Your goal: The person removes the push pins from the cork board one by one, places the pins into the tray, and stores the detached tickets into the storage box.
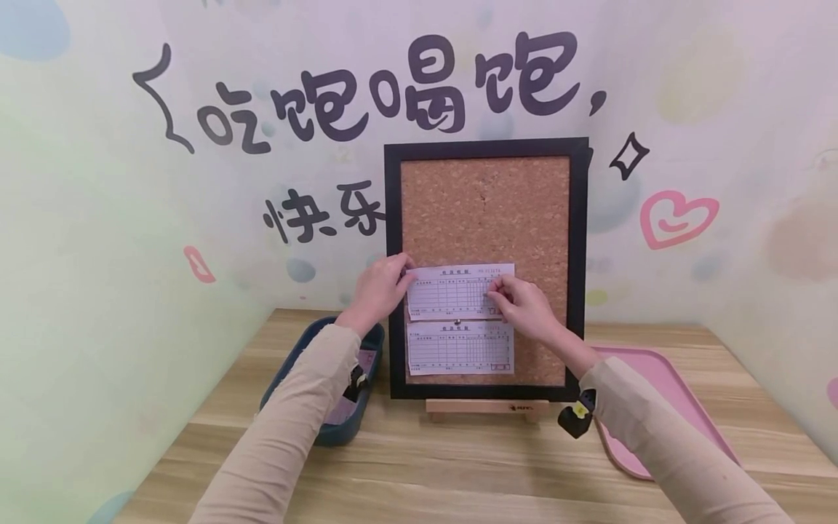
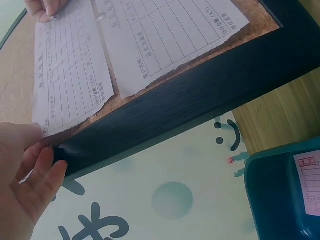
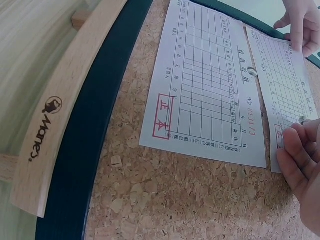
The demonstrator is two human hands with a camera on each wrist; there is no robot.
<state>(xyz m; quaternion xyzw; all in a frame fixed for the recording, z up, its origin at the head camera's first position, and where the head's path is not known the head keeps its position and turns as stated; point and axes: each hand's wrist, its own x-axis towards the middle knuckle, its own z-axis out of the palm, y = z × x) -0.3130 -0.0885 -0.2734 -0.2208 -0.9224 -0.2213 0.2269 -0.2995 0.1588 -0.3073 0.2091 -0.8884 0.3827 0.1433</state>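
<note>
Two white receipt slips are on the corkboard (image 1: 484, 211), one above the other. With its thumb on the top left corner of the upper slip (image 1: 452, 291), my left hand (image 1: 378, 290) grips the slip at the board's black frame (image 2: 150, 110). My right hand (image 1: 529, 309) pinches a small silver thumbtack (image 3: 302, 119) against the right part of that slip. Another silver thumbtack (image 3: 252, 72) sits at the top edge of the lower slip (image 1: 458, 351), close under the upper one. The lower slip bears a red stamp and number.
A dark blue bin (image 1: 337, 435) with pink slips and a black item inside stands left of the board, under my left forearm. On the right, a pink tray (image 1: 644, 364) lies partly beneath my right forearm. The board rests on a wooden stand (image 1: 484, 409) near the wall.
</note>
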